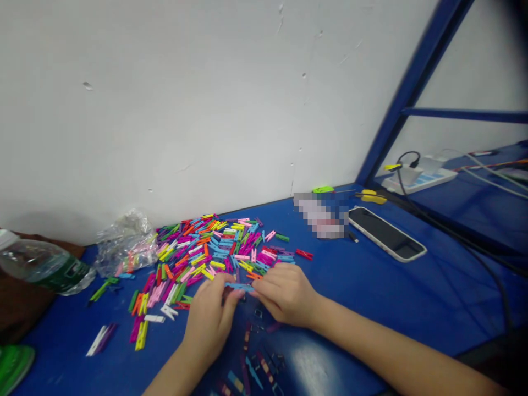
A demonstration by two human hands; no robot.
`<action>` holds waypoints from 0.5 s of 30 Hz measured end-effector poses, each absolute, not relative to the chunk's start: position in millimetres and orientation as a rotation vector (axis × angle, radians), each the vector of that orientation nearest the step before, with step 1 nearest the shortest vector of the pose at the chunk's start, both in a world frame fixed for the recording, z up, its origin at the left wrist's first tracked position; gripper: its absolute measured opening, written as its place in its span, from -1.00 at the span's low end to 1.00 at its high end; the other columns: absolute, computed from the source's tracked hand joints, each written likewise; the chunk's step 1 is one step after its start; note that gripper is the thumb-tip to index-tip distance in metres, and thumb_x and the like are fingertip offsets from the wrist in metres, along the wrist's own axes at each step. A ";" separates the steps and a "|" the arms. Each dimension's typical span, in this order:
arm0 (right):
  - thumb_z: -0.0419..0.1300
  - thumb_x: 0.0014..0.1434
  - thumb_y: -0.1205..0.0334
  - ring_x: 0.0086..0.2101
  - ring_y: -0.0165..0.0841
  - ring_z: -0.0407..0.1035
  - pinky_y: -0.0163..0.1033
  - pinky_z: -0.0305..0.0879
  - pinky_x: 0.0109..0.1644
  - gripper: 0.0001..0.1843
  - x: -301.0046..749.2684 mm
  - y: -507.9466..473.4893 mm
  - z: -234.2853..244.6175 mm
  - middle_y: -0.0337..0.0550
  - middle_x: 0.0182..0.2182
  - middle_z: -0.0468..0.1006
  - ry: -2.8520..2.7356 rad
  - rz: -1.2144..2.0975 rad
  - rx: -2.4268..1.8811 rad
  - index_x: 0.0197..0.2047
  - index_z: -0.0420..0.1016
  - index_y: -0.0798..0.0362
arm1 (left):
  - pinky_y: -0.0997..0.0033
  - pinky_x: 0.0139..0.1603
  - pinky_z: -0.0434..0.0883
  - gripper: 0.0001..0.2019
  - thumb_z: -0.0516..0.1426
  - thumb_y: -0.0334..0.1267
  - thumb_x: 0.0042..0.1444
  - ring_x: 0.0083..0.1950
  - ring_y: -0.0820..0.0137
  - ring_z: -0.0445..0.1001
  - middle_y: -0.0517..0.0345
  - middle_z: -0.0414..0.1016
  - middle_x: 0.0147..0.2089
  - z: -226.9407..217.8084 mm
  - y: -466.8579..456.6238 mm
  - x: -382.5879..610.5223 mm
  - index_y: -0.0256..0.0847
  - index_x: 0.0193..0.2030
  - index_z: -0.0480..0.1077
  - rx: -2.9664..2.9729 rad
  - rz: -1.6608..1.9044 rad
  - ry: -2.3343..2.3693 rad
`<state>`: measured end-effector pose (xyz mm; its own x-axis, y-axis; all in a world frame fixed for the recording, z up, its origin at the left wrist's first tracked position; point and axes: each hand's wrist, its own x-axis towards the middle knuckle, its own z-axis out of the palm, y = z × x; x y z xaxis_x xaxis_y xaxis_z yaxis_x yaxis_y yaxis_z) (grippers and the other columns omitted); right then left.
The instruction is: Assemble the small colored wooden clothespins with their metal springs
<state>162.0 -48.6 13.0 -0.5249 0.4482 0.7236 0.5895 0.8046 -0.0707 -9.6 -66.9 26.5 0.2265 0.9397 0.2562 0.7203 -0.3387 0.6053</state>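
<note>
1. L hand (209,311) and R hand (287,294) are close together, mid-table, fingertips nearly meeting.
2. Lt blue clothespin (240,286) is btwn them, lying abt. level; L hand pinches one end, R hand the other.
3. Pile of clothespins (223,245), mixed colors, is just beyond the hands, spread over the blue table (330,291) twd the white wall (198,110).
4. Nearer the person, below the hands: loose pieces (264,369), mostly dark, some w/ small metal bits; too blurry to sort.
5. White pin (95,341) + purple pin (108,336) lie side by side, apart from the pile, on the L.
6. Clear plastic bag (127,242) at pile's L edge; bottle (49,268) w/ green label beside it, tilted.
7. Phone (388,234) on the R, screen up, dark; power strip (424,179) w/ cables past it.
</note>
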 end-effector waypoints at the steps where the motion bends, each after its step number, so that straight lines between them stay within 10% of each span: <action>1: -0.02 0.13 0.26 -0.61 -0.45 0.18 -0.29 -0.10 -0.50 -0.73 162.3 -48.4 13.3 -0.25 -0.67 0.38 -2.210 -0.249 -0.762 -0.56 0.34 0.09 | 0.37 -0.37 0.25 -0.82 -0.06 -0.13 0.07 -0.40 0.32 0.36 0.16 0.37 -0.48 26.9 -65.8 -8.4 -0.18 -0.31 0.22 2.008 0.835 1.478; 15: -0.24 0.23 0.09 -0.61 -0.53 0.15 -0.40 -0.10 -0.53 -0.52 163.4 -44.6 16.4 -0.31 -0.67 0.28 -2.249 0.536 -1.052 -0.58 0.24 0.11 | 0.51 -0.45 0.25 -0.71 -0.11 -0.08 0.11 -0.53 0.47 0.33 0.25 0.35 -0.56 30.9 -64.9 -5.5 -0.22 -0.45 0.24 1.549 0.593 1.083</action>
